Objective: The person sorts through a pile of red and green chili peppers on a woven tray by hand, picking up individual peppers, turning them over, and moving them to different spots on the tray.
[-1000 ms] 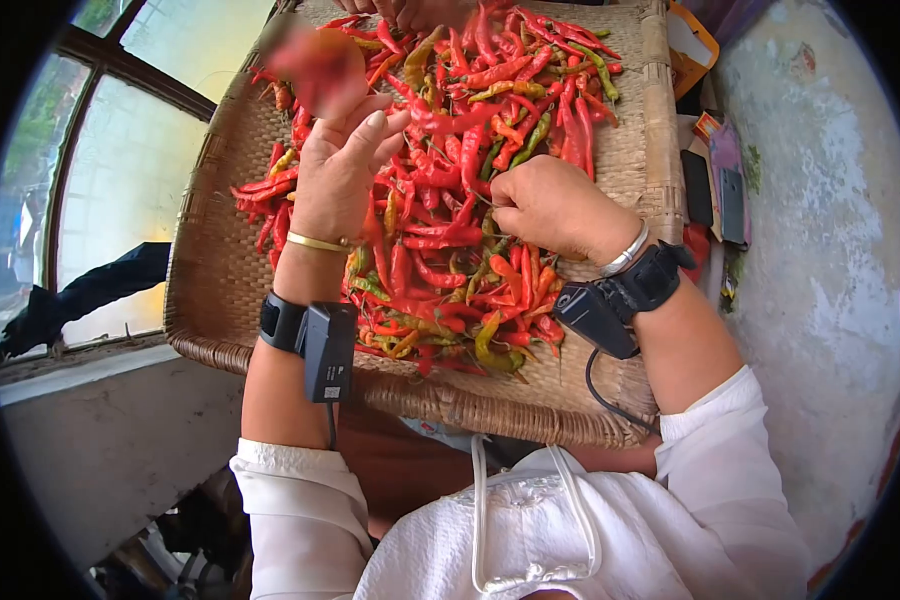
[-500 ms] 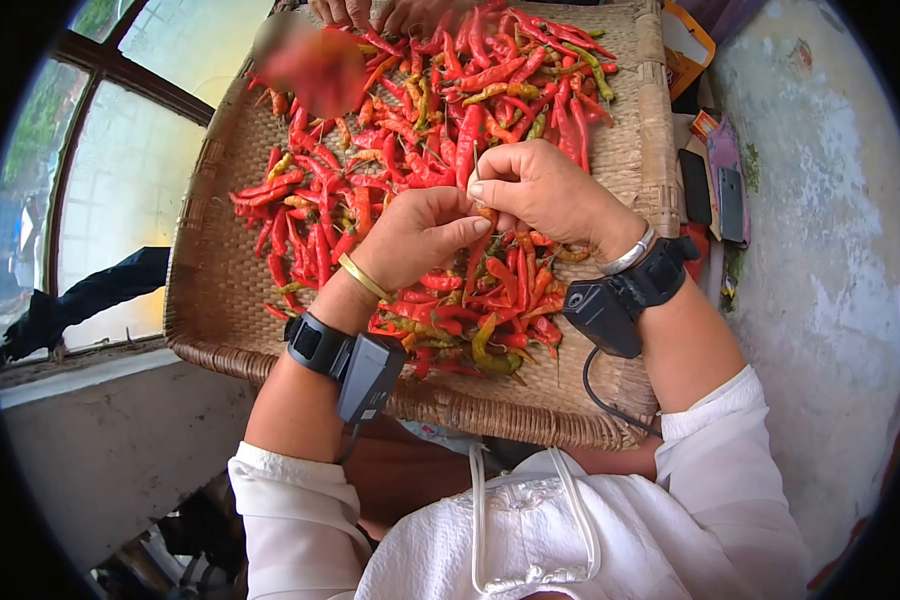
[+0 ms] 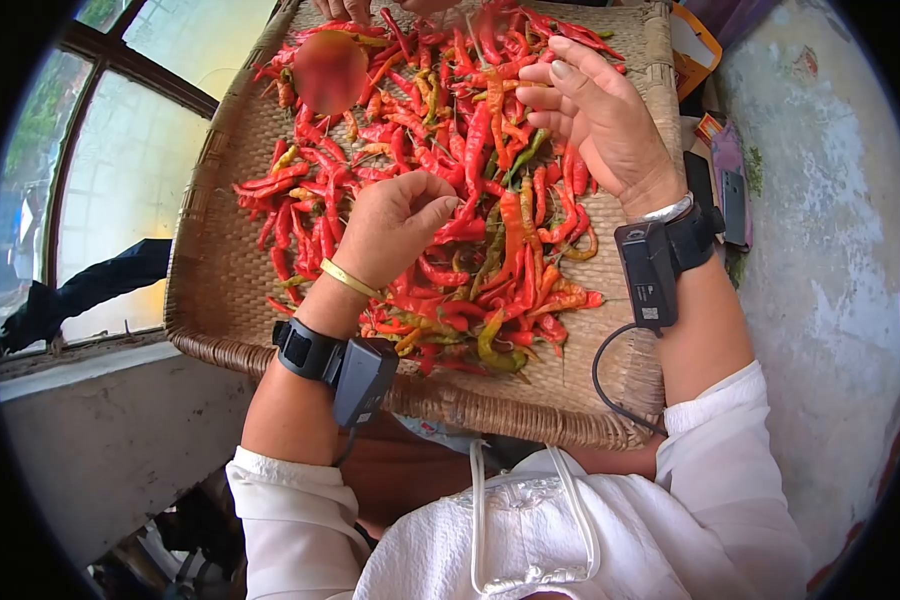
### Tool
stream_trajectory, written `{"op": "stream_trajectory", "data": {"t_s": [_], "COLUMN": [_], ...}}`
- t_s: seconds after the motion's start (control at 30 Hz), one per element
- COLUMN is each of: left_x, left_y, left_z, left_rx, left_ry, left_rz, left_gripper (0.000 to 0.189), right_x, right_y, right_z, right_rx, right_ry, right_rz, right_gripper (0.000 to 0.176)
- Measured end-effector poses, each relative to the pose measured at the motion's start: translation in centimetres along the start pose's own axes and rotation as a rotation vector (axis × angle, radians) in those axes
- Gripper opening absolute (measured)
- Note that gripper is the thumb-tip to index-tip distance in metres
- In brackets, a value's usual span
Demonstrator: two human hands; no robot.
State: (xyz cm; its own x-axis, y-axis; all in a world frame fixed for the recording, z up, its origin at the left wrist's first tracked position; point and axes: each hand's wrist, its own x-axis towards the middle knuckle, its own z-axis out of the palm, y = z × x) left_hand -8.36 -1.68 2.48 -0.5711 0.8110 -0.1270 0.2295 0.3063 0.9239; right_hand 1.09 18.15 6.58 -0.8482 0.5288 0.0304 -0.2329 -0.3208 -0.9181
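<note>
Red chili peppers (image 3: 475, 140), some orange or green, lie in a heap across a shallow woven bamboo tray (image 3: 210, 230). Over the middle of the heap, my left hand (image 3: 395, 225) is closed, thumb against curled fingers; I cannot tell what is in its pinch. My right hand (image 3: 610, 120) is raised on the right side, its fingers apart and nothing held. Just left of its fingertips is an orange-red chili (image 3: 495, 110), stem upward. A long orange chili (image 3: 512, 225) shows between my hands, beside a darker greenish one.
Another person's hand (image 3: 345, 8) reaches over the tray's far edge. A window (image 3: 120, 160) is on the left, a rough wall (image 3: 820, 230) on the right. A phone (image 3: 732, 205) and other small items stand beside the tray. Wrist devices (image 3: 365, 375) with cables are on both my arms.
My hands, earlier together at a chili over the heap, have come apart. The right moved up and right and opened; the left shifted slightly left.
</note>
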Motion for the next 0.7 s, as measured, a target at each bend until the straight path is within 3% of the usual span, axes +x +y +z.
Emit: {"op": "stream_trajectory", "data": {"t_s": [0.13,0.2,0.23,0.27,0.33,0.4,0.47,0.53,0.6,0.7], "left_x": [-0.4,-0.4,-0.4,-0.5,-0.6,-0.8,-0.8,-0.6,-0.8,-1.0], "left_y": [0.7,0.4,0.4,0.2,-0.3,-0.3,-0.4,-0.4,0.0,0.0], "left_z": [0.4,0.6,0.7,0.8,1.0,1.2,1.3,1.4,1.5,1.9], "left_rx": [0.244,0.594,0.638,0.634,0.703,0.714,0.728,0.785,0.775,0.759], "left_ry": [-0.113,-0.155,-0.166,-0.167,-0.332,-0.358,-0.388,-0.541,-0.532,-0.529], "left_rz": [-0.038,0.219,0.182,0.178,0.212,0.184,0.157,0.124,0.129,0.146], "left_gripper": [0.012,0.016,0.023,0.023,0.026,0.028,0.029,0.032,0.032,0.031], "right_x": [0.0,-0.5,-0.8,-0.9,-1.3,-1.6,-1.8,-2.0,-2.0,-2.1], "right_y": [1.1,1.4,1.7,2.0,2.2,2.0,2.3,2.8,3.2,4.7], "right_z": [-0.3,0.1,0.3,0.3,0.4,0.6,0.5,0.3,0.4,-0.5], "right_rx": [-0.143,-0.578,-0.636,-0.637,-0.919,-1.017,-1.312,-1.391,-1.629,-1.519], "right_ry": [0.055,-0.148,-0.205,-0.207,-0.403,-0.470,-0.670,-0.703,-0.703,-0.750], "right_rz": [0.064,0.224,0.205,0.210,0.079,0.112,0.167,0.179,0.297,0.184], "right_gripper": [0.033,0.030,0.028,0.028,0.027,0.026,0.026,0.024,0.023,0.023]}}
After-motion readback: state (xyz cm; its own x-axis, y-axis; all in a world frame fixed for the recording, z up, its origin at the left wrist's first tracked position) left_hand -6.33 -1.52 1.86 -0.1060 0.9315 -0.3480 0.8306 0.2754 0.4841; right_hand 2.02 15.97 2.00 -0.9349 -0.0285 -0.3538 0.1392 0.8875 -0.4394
